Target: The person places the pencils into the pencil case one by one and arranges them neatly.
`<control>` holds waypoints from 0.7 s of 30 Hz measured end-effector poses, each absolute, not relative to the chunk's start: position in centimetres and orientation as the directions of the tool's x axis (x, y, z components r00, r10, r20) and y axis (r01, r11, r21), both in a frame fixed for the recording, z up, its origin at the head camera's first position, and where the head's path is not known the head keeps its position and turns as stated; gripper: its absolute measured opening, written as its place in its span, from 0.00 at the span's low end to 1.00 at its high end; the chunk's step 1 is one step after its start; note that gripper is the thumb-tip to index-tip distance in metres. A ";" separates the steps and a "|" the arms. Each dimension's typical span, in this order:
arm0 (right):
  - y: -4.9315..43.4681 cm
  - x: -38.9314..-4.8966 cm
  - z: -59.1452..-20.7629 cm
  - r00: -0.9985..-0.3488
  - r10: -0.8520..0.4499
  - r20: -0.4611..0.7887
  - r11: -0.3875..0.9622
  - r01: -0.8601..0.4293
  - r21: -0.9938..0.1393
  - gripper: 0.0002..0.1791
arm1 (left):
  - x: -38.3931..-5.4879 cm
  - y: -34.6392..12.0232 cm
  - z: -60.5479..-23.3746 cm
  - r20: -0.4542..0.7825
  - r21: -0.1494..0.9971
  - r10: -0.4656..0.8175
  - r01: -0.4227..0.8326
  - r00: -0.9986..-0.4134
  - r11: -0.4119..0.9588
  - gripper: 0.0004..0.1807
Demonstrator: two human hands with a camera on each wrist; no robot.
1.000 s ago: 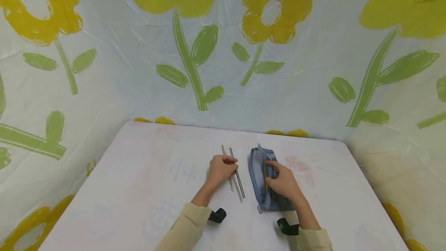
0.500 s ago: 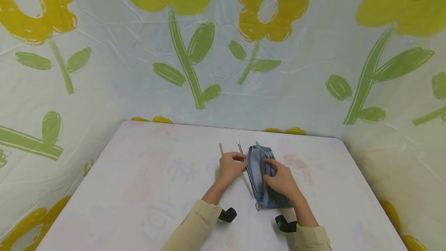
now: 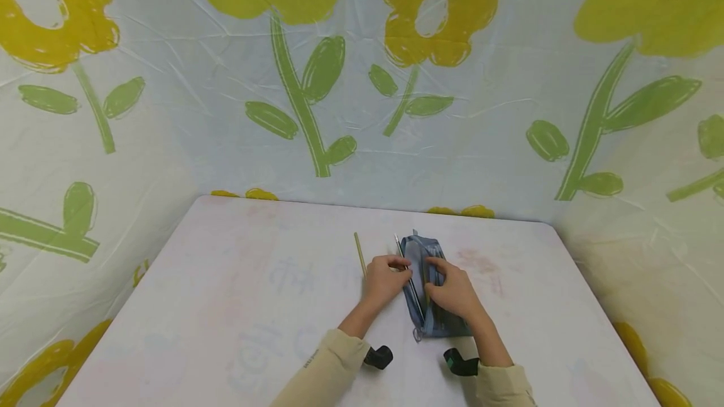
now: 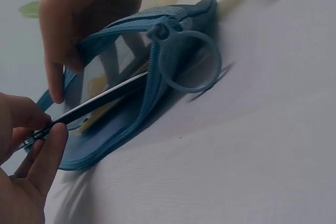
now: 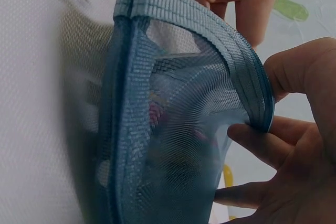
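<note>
My left hand (image 3: pixel 384 281) pinches a dark pencil with a pale stripe (image 4: pixel 100 102) between thumb and fingers. The far end of that pencil reaches inside the unzipped blue mesh pencil case (image 3: pixel 444 326), lying slantwise along the opening. With thumb and fingers, my right hand (image 5: pixel 294 150) grips the zipped edge of the case and holds its mouth wide. Something yellow (image 4: pixel 98 115) shows inside, beside the pencil. Left of my left hand, a yellow-green pencil (image 3: pixel 359 252) lies on the table, its lower part hidden behind the hand.
A blue ring pull (image 4: pixel 218 66) hangs from the zip at the case's near end. Black wrist mounts (image 3: pixel 379 357) stick out inward from both sleeves. The white table (image 3: pixel 237 281) meets a flower-printed curtain (image 3: pixel 226 162) behind and at the sides.
My left hand has carried the dark pencil rightward from beside the yellow-green one to the case, its lower end now inside. My right hand keeps hold of the case edge, shifting slightly left.
</note>
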State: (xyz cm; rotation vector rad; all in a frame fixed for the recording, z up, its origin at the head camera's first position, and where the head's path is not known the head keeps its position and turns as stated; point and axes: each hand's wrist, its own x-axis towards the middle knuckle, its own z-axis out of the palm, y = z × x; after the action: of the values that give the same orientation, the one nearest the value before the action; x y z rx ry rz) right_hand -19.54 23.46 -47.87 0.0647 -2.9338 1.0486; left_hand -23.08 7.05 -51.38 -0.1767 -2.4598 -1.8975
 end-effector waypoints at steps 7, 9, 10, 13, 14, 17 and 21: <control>23.4 -19.5 -47.8 -0.999 -0.033 0.033 0.769 -0.047 -0.637 0.30 | -23.0 7.6 -52.0 0.108 0.971 0.102 0.127 -0.989 0.200 0.07; 23.5 -19.6 -47.9 -0.999 -0.033 0.031 0.768 -0.046 -0.639 0.30 | -23.0 7.8 -52.0 0.113 0.970 0.102 0.132 -0.988 0.204 0.08; 23.5 -19.6 -48.0 -0.999 -0.034 0.031 0.770 -0.046 -0.637 0.30 | -23.1 7.8 -52.0 0.114 0.969 0.103 0.133 -0.988 0.207 0.08; 23.5 -19.8 -48.2 -0.999 -0.033 0.027 0.772 -0.043 -0.635 0.30 | -23.1 8.0 -51.9 0.104 0.967 0.107 0.125 -0.989 0.222 0.08; 23.6 -19.8 -48.2 -0.999 -0.032 0.025 0.771 -0.041 -0.635 0.31 | -23.1 8.0 -51.9 0.101 0.968 0.112 0.124 -0.989 0.220 0.08; 23.6 -19.7 -48.2 -0.999 -0.037 0.028 0.772 -0.047 -0.634 0.30 | -23.2 8.2 -51.9 0.095 0.968 0.125 0.121 -0.988 0.220 0.07; 23.6 -19.6 -48.0 -0.999 -0.043 0.032 0.770 -0.053 -0.636 0.30 | -23.2 8.4 -52.0 0.100 0.965 0.133 0.128 -0.986 0.228 0.07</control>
State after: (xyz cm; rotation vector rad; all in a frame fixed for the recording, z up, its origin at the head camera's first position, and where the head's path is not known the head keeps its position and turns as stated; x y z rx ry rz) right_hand -19.59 23.60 -48.05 0.0797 -2.9407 1.0579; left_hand -23.18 8.43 -51.98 -0.2626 -2.4646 -1.9369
